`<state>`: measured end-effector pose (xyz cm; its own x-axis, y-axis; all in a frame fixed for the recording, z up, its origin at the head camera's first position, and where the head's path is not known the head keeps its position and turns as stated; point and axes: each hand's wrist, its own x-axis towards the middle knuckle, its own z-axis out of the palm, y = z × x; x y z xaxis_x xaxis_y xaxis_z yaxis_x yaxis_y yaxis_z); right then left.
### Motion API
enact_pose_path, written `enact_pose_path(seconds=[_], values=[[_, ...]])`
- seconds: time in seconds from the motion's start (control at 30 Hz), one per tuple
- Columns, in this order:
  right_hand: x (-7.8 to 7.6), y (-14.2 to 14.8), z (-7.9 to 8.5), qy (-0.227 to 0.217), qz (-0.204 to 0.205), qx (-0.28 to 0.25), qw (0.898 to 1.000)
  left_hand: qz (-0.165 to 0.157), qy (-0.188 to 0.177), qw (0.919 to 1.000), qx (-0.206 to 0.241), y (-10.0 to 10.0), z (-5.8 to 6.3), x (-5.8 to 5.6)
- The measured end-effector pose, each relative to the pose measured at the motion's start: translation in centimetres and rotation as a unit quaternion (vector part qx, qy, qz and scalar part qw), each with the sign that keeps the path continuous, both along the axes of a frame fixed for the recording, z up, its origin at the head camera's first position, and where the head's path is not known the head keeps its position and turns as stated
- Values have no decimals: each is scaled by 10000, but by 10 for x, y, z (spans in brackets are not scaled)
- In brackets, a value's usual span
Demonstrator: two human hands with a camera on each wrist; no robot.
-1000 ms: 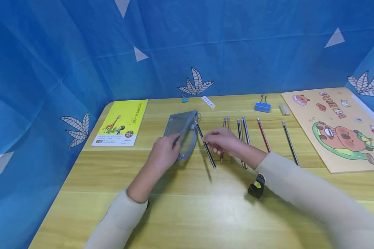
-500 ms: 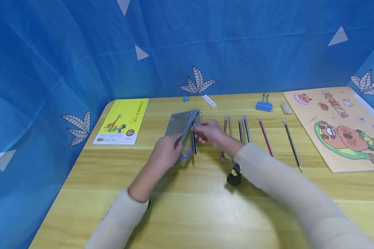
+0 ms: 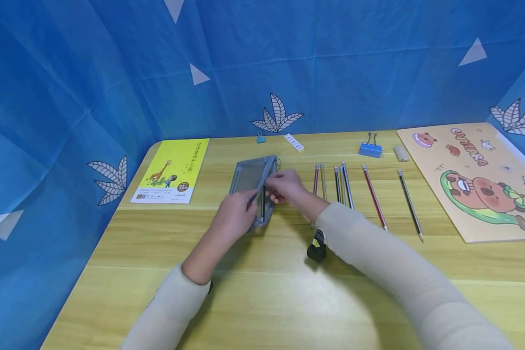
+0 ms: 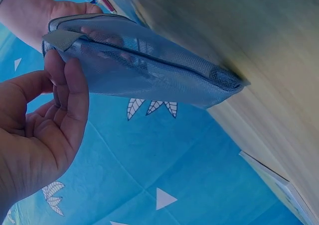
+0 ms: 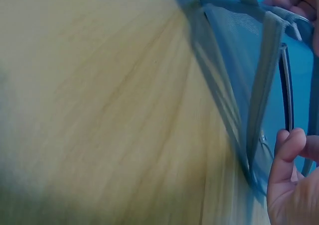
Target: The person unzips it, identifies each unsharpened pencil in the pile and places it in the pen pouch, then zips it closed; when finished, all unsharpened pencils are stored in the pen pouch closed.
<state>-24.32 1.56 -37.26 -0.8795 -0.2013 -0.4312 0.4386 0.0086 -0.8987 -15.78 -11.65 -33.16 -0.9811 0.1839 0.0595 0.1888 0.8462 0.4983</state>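
My left hand (image 3: 233, 213) pinches the near rim of a grey-blue mesh zip pouch (image 3: 248, 176), which stands tilted on the table with its mouth gaping to the right. Between the thumb and fingertips of my right hand (image 3: 285, 185) is a dark striped pencil (image 3: 263, 203), inside the pouch's mouth. The right wrist view shows this pencil (image 5: 286, 88) between the parted zip edges. In the left wrist view, the fingers of the left hand (image 4: 55, 110) bend at a tab on the end of the pouch (image 4: 154, 75); the pencil cannot be made out there.
Several pencils lie right of the pouch, among them a red pencil (image 3: 374, 197) and a dark green pencil (image 3: 410, 204). Behind are a blue binder clip (image 3: 370, 149), a small teal clip (image 3: 261, 139), a white block (image 3: 294, 142) and an eraser (image 3: 401, 153). A yellow booklet (image 3: 175, 167) and capybara-print folder (image 3: 452, 160) flank them.
My right hand has moved left with the dark pencil, from beside the pouch into its mouth. The left hand has kept its grip on the pouch.
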Motion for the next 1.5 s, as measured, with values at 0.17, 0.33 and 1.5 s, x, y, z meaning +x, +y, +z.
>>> enact_pose_path(seconds=[0.17, 0.33, 1.5], values=[[1, -7, -3, 31, -16, 222, 9997, 59, -172, 9998, 15, 1, 0, 0], [2, -14, -5, 45, -43, 382, 9993, 80, -301, 9995, 10, 1, 1, 0], [7, 37, 5, 662, 1267, 839, 9862, -52, -75, 9997, 246, 2, -1, 1]])
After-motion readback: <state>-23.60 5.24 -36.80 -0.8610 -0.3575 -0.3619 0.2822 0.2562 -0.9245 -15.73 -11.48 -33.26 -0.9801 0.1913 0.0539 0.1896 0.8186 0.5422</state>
